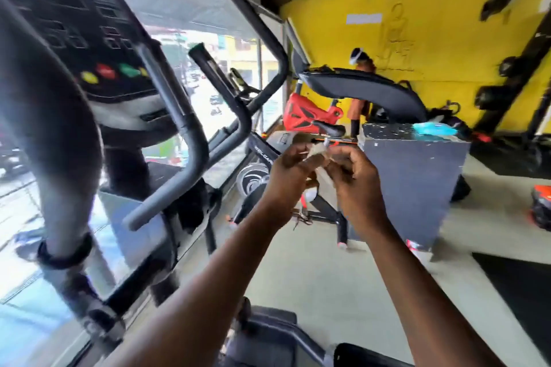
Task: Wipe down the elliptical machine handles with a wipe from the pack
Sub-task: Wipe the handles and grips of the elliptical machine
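A small crumpled whitish wipe sits between both hands in the middle of the view. My left hand pinches its left side and my right hand grips its right side. The elliptical machine fills the left: a dark console with coloured buttons, a grey inner handle bending down toward me, and a black outer handle behind it. Both hands are to the right of the handles, not touching them. A light blue wipe pack lies on top of a dark box at the right.
A red and black exercise bike stands behind my hands by the window. A black padded bench rises behind the box against the yellow wall. Grey floor lies below, with a black mat at the right.
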